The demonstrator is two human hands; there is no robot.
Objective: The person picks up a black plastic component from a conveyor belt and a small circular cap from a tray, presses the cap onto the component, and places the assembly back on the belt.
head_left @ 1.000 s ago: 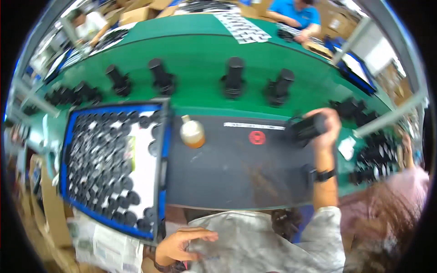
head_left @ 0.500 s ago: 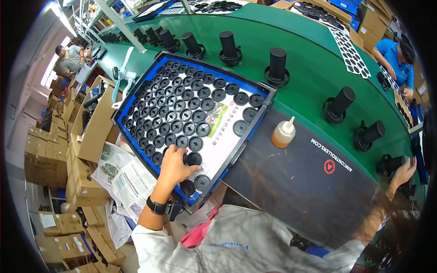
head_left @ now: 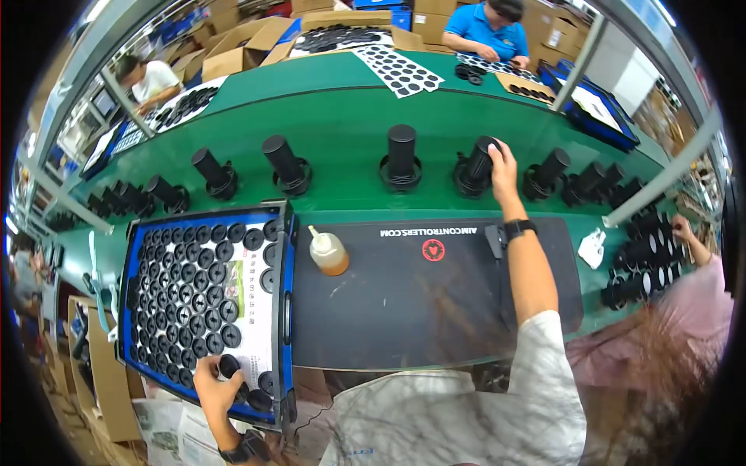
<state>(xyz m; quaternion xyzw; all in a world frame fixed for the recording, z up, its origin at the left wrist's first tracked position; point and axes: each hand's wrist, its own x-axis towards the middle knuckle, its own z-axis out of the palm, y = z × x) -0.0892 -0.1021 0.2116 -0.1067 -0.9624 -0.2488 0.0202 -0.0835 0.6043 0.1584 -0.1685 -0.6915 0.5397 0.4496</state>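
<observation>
While a black round cap (head_left: pixel 229 363) is pinched between thumb and fingers of the left hand (head_left: pixel 214 384) over the near part of the blue-rimmed tray (head_left: pixel 286 342), the upper right side of a black cylinder (head_left: pixel 475 163) on the green worktable (head_left: pixel 346 167) is touched by the right hand (head_left: pixel 503 169); whether it is gripped cannot be told. The remaining caps (head_left: pixel 230 335) are laid in one layer, presumably so each can be taken singly.
</observation>
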